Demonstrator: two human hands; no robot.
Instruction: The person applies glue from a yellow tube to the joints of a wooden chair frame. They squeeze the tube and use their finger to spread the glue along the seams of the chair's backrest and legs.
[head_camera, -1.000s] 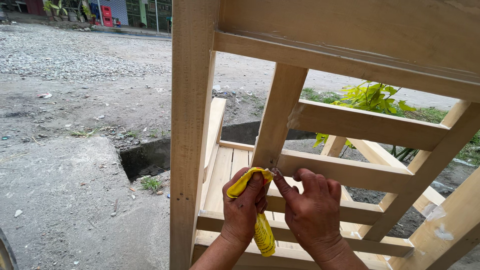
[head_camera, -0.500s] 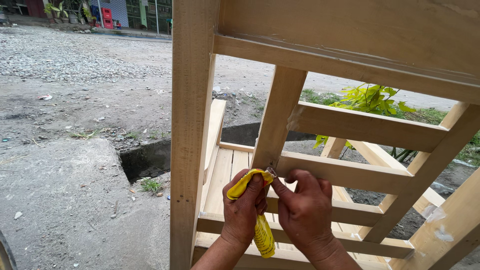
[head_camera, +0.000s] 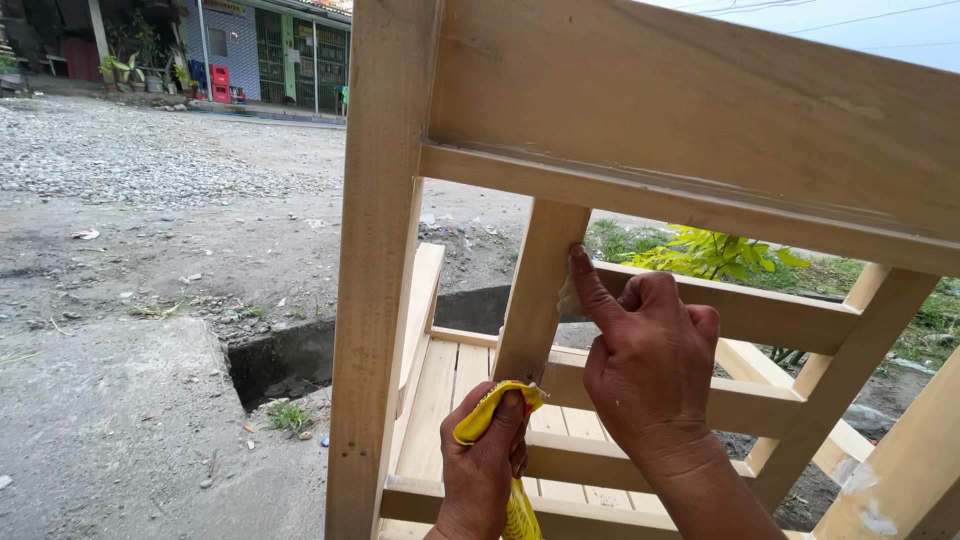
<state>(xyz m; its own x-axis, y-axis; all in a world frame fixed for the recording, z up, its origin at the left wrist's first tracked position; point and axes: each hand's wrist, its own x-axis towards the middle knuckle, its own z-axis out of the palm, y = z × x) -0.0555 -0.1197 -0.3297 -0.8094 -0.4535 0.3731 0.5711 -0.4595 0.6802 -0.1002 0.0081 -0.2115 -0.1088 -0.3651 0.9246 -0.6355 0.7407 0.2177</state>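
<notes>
Pressing its forefinger into the joint where an upright slat meets a crosspiece, the right hand is mostly curled, that 1 finger extended and nothing held in it. A pale smear, probably filler, shows at the fingertip. Lower down, the left hand is closed around a yellow pouch, held against the bare wooden frame. This looks like the smoothing step on 1 joint. Working the smear flush calls for firm, even pressure along the seam.
</notes>
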